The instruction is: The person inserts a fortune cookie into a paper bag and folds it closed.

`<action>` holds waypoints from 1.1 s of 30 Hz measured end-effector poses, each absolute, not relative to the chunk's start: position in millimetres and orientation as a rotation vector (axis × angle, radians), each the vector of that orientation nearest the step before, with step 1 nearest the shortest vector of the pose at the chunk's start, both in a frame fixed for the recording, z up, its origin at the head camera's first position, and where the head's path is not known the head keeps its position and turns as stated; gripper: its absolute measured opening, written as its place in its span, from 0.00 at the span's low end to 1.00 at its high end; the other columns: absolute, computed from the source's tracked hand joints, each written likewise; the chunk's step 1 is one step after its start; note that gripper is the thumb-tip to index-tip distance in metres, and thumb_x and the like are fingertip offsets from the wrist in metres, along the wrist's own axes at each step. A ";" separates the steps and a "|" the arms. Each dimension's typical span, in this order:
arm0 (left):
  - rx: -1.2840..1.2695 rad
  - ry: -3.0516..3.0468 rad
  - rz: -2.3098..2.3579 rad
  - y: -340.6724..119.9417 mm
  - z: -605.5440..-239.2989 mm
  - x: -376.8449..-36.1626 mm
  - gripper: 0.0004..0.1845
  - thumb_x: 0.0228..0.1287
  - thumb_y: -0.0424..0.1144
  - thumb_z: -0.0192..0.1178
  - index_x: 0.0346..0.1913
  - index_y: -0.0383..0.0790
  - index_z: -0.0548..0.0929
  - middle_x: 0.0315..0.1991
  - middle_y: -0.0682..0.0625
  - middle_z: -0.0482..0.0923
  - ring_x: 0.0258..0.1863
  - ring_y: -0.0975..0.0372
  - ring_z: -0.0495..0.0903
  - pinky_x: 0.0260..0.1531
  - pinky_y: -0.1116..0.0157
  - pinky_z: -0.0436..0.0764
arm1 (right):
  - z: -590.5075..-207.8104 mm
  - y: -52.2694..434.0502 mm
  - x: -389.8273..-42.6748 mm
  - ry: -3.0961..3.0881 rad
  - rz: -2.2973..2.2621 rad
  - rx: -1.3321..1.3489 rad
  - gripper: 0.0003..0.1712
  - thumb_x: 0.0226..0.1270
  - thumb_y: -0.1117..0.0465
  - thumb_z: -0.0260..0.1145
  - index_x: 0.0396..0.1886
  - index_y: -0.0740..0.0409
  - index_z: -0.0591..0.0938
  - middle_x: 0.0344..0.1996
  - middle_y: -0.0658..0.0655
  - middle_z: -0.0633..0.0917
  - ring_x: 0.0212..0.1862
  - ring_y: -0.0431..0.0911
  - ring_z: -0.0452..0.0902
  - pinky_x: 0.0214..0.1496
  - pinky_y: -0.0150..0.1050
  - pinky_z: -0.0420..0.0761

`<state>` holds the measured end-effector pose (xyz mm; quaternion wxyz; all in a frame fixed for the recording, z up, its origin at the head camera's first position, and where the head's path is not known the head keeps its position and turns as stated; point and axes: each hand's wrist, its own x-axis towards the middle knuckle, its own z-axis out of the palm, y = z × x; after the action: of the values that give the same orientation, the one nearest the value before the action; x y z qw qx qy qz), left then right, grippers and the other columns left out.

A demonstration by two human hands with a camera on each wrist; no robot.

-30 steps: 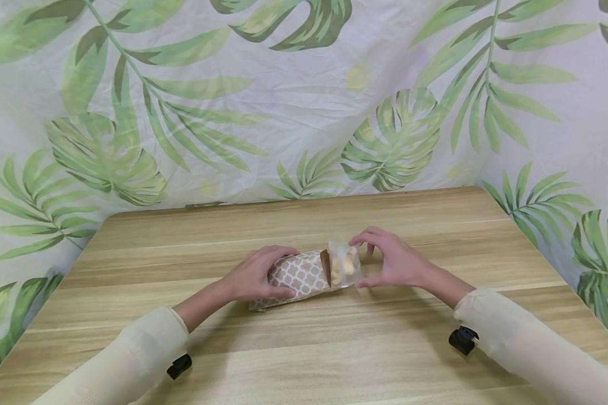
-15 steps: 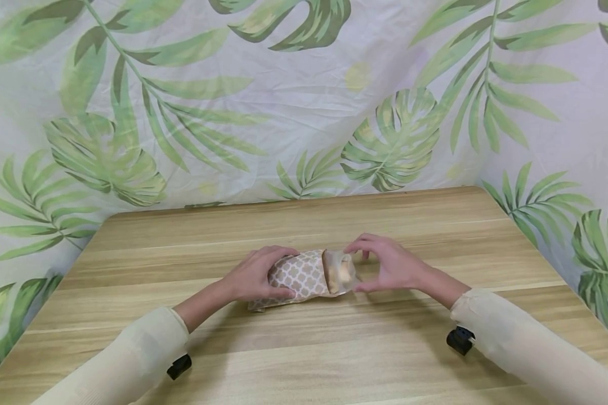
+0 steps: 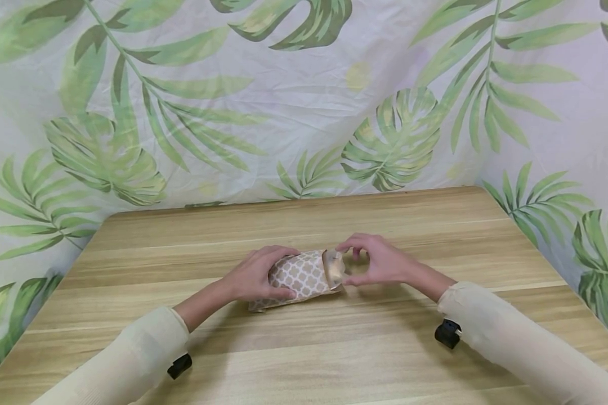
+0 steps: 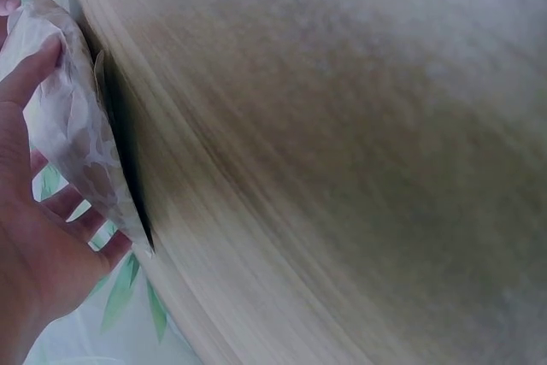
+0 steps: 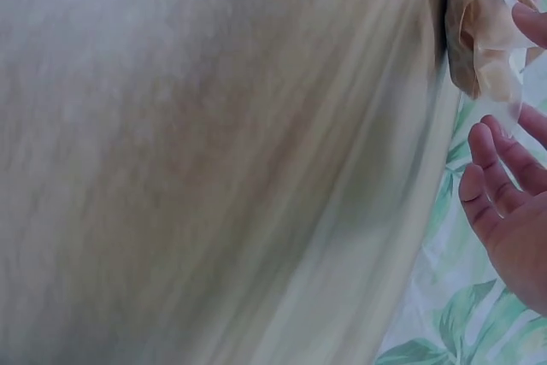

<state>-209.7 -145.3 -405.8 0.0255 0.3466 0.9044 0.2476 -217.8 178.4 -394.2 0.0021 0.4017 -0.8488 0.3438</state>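
A brown paper bag (image 3: pixel 300 274) with a white lattice pattern lies on its side on the table, its mouth facing right. My left hand (image 3: pixel 255 274) grips its closed end, the thumb on the near side and the fingers over the far side. A small clear plastic packet (image 3: pixel 336 269) with pale tan pieces inside sits partly within the bag's mouth; its inner part is hidden. My right hand (image 3: pixel 380 260) holds the packet's outer end between thumb and index finger. In the right wrist view the other fingers (image 5: pixel 496 164) are loosely bent, apart from the packet (image 5: pixel 497 74).
The wooden table (image 3: pixel 304 349) reaches back to a leaf-patterned cloth (image 3: pixel 294 112) hanging behind it. Black wrist devices sit under both cream sleeves (image 3: pixel 147 343).
My right hand has moved left, and the packet has slid deeper into the paper bag, with less of it showing. My left hand and the bag have hardly moved.
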 end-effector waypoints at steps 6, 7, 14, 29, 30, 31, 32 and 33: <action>1.077 2.795 0.764 -144.7 -406.1 -210.4 0.45 0.51 0.57 0.78 0.70 0.44 0.76 0.68 0.42 0.76 0.68 0.46 0.73 0.64 0.38 0.70 | -396.8 171.6 -217.4 -2.692 1.126 1.216 0.36 0.49 0.57 0.84 0.57 0.67 0.84 0.43 0.59 0.87 0.40 0.50 0.82 0.37 0.41 0.81; 1.077 2.794 0.765 -144.6 -405.9 -210.4 0.45 0.51 0.57 0.78 0.70 0.44 0.76 0.68 0.42 0.76 0.68 0.46 0.73 0.64 0.38 0.69 | -395.7 170.7 -216.9 -2.705 1.111 1.213 0.36 0.49 0.56 0.84 0.57 0.67 0.84 0.44 0.59 0.87 0.40 0.50 0.81 0.38 0.41 0.81; 1.091 2.792 0.733 -143.5 -403.7 -209.4 0.48 0.47 0.60 0.79 0.71 0.44 0.75 0.68 0.42 0.76 0.68 0.46 0.73 0.64 0.38 0.70 | -385.2 169.3 -216.8 -2.795 0.983 1.193 0.36 0.48 0.56 0.84 0.57 0.67 0.85 0.45 0.58 0.87 0.39 0.48 0.79 0.37 0.35 0.77; 1.174 2.848 0.611 -140.3 -403.6 -208.1 0.54 0.41 0.62 0.81 0.72 0.43 0.74 0.65 0.41 0.77 0.65 0.45 0.75 0.59 0.40 0.74 | -379.3 168.6 -217.2 -2.857 0.989 1.160 0.35 0.48 0.55 0.85 0.55 0.69 0.85 0.44 0.59 0.88 0.39 0.47 0.81 0.42 0.43 0.83; 1.175 2.847 0.613 -140.2 -404.1 -208.3 0.54 0.41 0.62 0.81 0.72 0.43 0.74 0.65 0.41 0.77 0.65 0.45 0.75 0.59 0.40 0.74 | -380.6 167.5 -217.7 -2.862 0.985 1.166 0.36 0.48 0.55 0.85 0.55 0.69 0.85 0.44 0.59 0.88 0.39 0.46 0.81 0.42 0.41 0.83; 1.173 2.847 0.614 -140.0 -404.2 -208.2 0.54 0.41 0.62 0.81 0.72 0.44 0.74 0.65 0.41 0.77 0.65 0.45 0.75 0.59 0.40 0.74 | -381.9 166.2 -218.0 -2.864 0.988 1.172 0.36 0.49 0.55 0.85 0.55 0.70 0.85 0.43 0.59 0.88 0.39 0.46 0.81 0.41 0.41 0.83; 1.173 2.846 0.615 -139.9 -404.7 -208.4 0.54 0.41 0.62 0.81 0.72 0.44 0.74 0.65 0.41 0.77 0.65 0.45 0.75 0.59 0.40 0.73 | -383.5 164.6 -218.5 -2.864 0.994 1.179 0.36 0.49 0.55 0.85 0.55 0.70 0.85 0.42 0.59 0.88 0.38 0.46 0.81 0.41 0.40 0.83; 1.168 2.846 0.614 -139.8 -404.8 -208.2 0.53 0.41 0.61 0.82 0.72 0.44 0.74 0.65 0.41 0.77 0.65 0.45 0.75 0.59 0.40 0.73 | -384.8 162.9 -218.7 -2.862 1.004 1.184 0.36 0.49 0.55 0.84 0.55 0.71 0.85 0.42 0.59 0.88 0.38 0.46 0.81 0.41 0.39 0.83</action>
<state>-208.2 -139.8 -404.8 0.0025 0.3723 0.9072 0.1958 -218.7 162.9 -384.8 -0.0573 0.3631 -0.8776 0.3078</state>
